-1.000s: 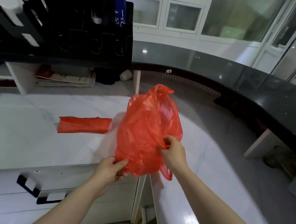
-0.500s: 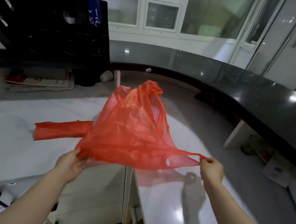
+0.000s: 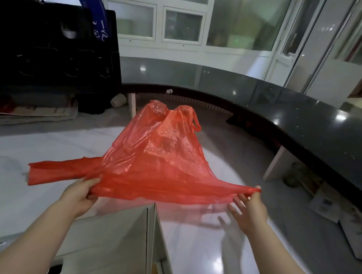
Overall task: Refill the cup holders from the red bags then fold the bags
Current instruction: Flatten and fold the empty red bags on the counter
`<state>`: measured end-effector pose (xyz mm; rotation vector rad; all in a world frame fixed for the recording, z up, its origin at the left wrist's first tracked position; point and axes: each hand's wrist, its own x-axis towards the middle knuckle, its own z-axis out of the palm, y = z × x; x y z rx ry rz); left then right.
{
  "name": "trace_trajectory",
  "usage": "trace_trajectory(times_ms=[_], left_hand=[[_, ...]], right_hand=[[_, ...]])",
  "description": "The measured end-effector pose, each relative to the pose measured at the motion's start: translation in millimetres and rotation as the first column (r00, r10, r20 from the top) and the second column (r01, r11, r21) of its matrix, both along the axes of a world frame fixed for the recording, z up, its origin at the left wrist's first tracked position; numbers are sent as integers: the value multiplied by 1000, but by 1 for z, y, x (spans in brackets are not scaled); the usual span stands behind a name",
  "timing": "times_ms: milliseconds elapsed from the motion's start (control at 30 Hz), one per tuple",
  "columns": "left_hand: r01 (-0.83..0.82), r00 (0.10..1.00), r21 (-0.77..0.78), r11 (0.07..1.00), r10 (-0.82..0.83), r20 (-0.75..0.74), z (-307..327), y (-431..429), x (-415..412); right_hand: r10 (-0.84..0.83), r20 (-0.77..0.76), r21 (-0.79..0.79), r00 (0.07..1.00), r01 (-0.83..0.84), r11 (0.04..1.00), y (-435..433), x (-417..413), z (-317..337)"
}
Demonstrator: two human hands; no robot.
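A thin red plastic bag (image 3: 159, 157) is stretched out flat in the air above the white counter (image 3: 5, 173), its handles pointing away from me. My left hand (image 3: 80, 192) grips its near left corner. My right hand (image 3: 250, 207) pinches the near right corner between thumb and forefinger, the other fingers spread. A second red bag (image 3: 55, 172), folded into a strip, lies on the counter behind the left corner. The black cup holder rack (image 3: 48, 50) stands at the back left.
A dark curved raised counter (image 3: 315, 122) runs round the back and right. Stacked papers (image 3: 31, 112) lie under the rack. A cabinet gap and drawer fronts (image 3: 115, 243) are below the counter's near edge. Boxes (image 3: 338, 210) sit under the right side.
The bag went from hanging bunched between my hands to being pulled wide and flat; my right hand moved out to the right, my left stayed on its corner.
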<state>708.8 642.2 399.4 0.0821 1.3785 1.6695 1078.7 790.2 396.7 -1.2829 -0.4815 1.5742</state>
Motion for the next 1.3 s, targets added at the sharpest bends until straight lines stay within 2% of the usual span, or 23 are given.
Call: trace_trajectory(times_ms=[100,167,233,300,367,467,600,733,900,967,1167,1300], left_hand=[[151,988,167,974,-152,-5,3,0,8],[171,980,293,941,-194,51,3,1,11],[161,979,338,927,-194,65,4,2,14],[122,989,295,948,-142,45,0,2,18],[115,993,222,968,-102,-67,-8,2,21],[218,949,89,972,-190,-251,-16,0,33],[248,952,59,967,-232,-198,-17,11,46],[107,991,103,989,-98,-95,-16,29,57],[8,997,100,995,-16,81,-14,37,49],[-11,994,79,997,3,105,-16,39,45],[35,999,-39,999,-36,-31,-19,40,31],[-31,987,-79,996,18,-158,-20,26,-3]], right_hand=[[-11,52,-81,999,15,997,-6,-2,-1],[20,95,-126,995,-8,992,-12,-7,-4],[46,113,-147,993,-30,989,-19,-12,-8],[60,157,-117,986,-41,992,-22,-16,-9],[81,212,-64,974,-69,996,-23,-20,-9],[126,267,-4,955,-130,992,-24,-25,-5],[279,342,19,897,-304,953,-26,-24,-1],[389,309,6,868,-411,912,-28,-19,2],[313,201,11,928,-321,947,-19,-7,3],[288,163,1,944,-292,956,-16,-2,2],[227,136,-21,964,-226,974,-13,5,1],[26,144,3,989,-27,1000,-11,16,3]])
